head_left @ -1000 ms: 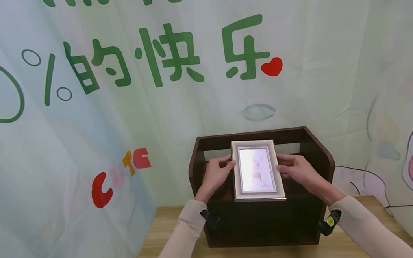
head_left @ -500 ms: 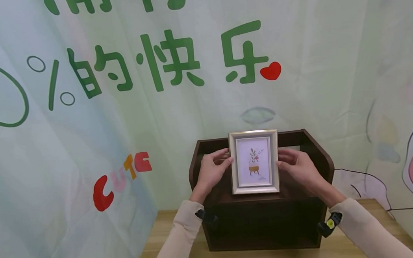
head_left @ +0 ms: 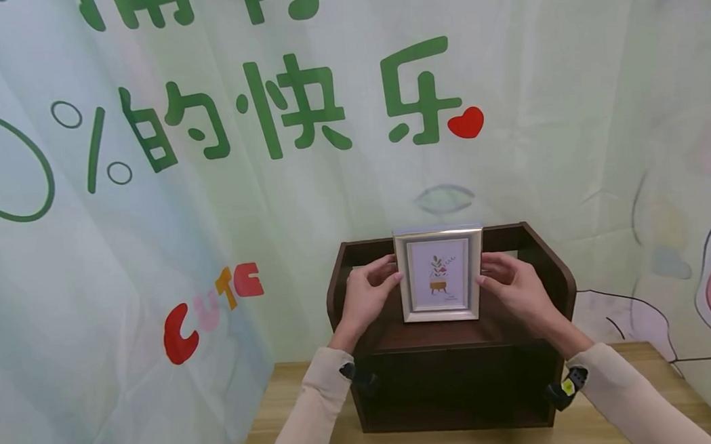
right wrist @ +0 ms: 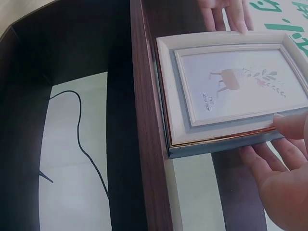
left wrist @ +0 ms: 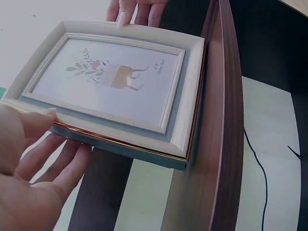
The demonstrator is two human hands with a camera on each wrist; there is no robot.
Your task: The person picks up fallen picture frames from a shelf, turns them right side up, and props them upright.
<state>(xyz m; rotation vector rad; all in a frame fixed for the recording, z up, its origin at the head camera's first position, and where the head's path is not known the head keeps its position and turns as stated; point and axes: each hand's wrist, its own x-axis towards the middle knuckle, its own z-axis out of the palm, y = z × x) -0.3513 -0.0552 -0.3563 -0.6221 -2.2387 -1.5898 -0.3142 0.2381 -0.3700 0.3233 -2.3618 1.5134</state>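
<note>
A picture frame [head_left: 438, 274] with a pale silver border and a print of a potted plant stands near upright at the upper shelf [head_left: 380, 332] of a dark brown rack. Its lower edge is right at the shelf board [left wrist: 211, 159] in the left wrist view. My left hand [head_left: 366, 292] pinches the frame's left side, thumb on the front border and fingers behind. On the opposite side my right hand [head_left: 512, 287] holds it the same way. Seen from the right wrist, the right thumb [right wrist: 291, 126] lies on the border and the fingers [right wrist: 269, 156] reach under the backing.
The rack's side panels [head_left: 544, 265] rise left and right of both hands. Below is its lower compartment [head_left: 451, 386], and under that a wooden tabletop [head_left: 299, 402]. A printed curtain [head_left: 293, 205] hangs close behind. A thin dark cord [right wrist: 86, 149] shows through the rack's opening.
The picture frame has swung from leaning far back to near upright. Its lower edge has moved back from the rack's front onto the upper shelf. Both hands keep hold of its sides.
</note>
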